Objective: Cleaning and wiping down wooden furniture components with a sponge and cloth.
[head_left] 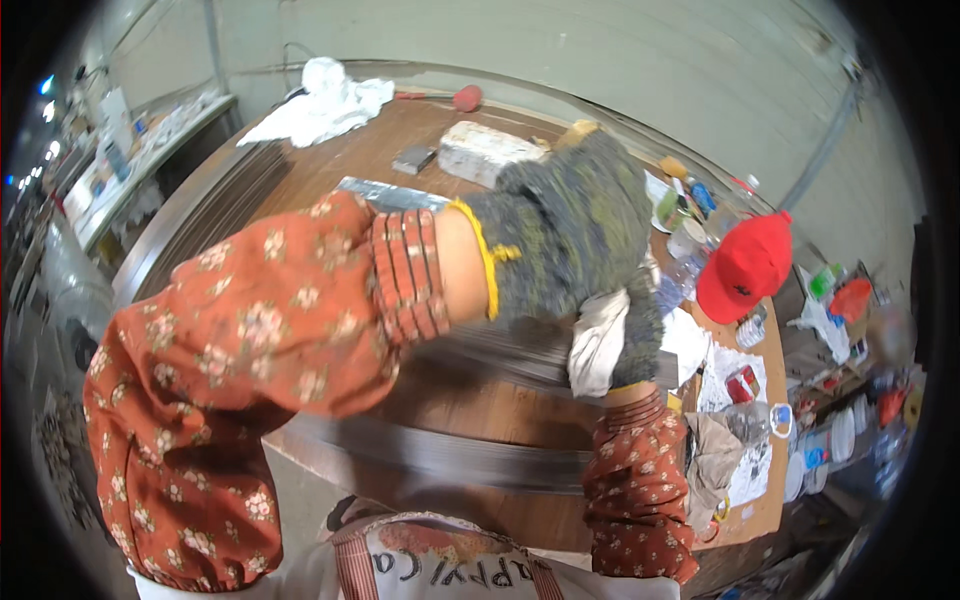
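Observation:
My left hand (585, 225), in a thick grey-green knitted glove with a yellow cuff, reaches across the middle of the table. The back of the glove faces up, and its fingers are bent out of sight. Beside and below it is my right hand (643, 335) in a similar dark glove, closed on a crumpled white cloth (598, 345). Both hands are at the right end of a bundle of long dark metal strips (490, 350). The left glove covers part of that bundle and part of the right hand.
On the wooden table (400, 480) lie a whitish block (485, 152), a small grey block (413, 159) and a white rag (325, 105). More long strips (225, 215) run along the left side. A red cap (747, 265), bottles and papers crowd the right edge.

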Motion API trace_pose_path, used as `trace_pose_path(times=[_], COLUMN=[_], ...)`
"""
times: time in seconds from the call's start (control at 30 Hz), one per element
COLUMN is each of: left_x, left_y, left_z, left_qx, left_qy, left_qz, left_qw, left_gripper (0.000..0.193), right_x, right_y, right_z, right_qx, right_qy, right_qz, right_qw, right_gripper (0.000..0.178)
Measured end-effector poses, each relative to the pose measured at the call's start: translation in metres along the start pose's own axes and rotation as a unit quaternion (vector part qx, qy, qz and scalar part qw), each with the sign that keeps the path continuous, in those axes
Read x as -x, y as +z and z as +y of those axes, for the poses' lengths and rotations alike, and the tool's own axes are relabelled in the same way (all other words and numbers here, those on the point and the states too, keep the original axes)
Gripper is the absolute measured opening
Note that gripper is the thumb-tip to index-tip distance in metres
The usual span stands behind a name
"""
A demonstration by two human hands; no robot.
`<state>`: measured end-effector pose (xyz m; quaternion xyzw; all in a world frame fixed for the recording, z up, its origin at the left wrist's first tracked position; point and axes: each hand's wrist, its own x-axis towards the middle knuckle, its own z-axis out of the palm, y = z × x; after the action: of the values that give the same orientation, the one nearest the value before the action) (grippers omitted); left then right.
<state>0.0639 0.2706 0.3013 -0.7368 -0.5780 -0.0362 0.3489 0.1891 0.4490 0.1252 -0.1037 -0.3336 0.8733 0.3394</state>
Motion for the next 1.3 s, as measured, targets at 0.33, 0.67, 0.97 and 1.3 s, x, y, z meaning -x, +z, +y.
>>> trace_pose_path(times=[0.33, 0.67, 0.97, 1.3], left_x=[0.271, 0.468, 0.452, 0.433], left_y=[-0.038, 0.015, 0.049, 0.061], left_z=[-0.016, 0.124, 0.141, 0.140], left_qx=[-0.038, 0.027, -0.053, 0.011], left_qy=[-0.468, -0.854, -0.823, -0.828], left_qz=[-0.021, 0.073, 0.180, 0.294], left_qw=[0.883, 0.514, 0.536, 0.477], left_gripper=[0.056, 0.061, 0.068, 0.062], right_x=[-0.092, -0.100, 0.025, 0.124], right_y=[0.014, 0.002, 0.167, 0.177], right_z=[-0.100, -0.059, 0.019, 0.244], right_qx=[0.733, 0.865, 0.564, 0.602], right_qy=[-0.400, -0.217, -0.249, -0.134], right_qz=[-0.046, -0.048, -0.252, -0.559], right_qw=[0.549, 0.450, 0.746, 0.555], right_gripper=[0.044, 0.034, 0.046, 0.048])
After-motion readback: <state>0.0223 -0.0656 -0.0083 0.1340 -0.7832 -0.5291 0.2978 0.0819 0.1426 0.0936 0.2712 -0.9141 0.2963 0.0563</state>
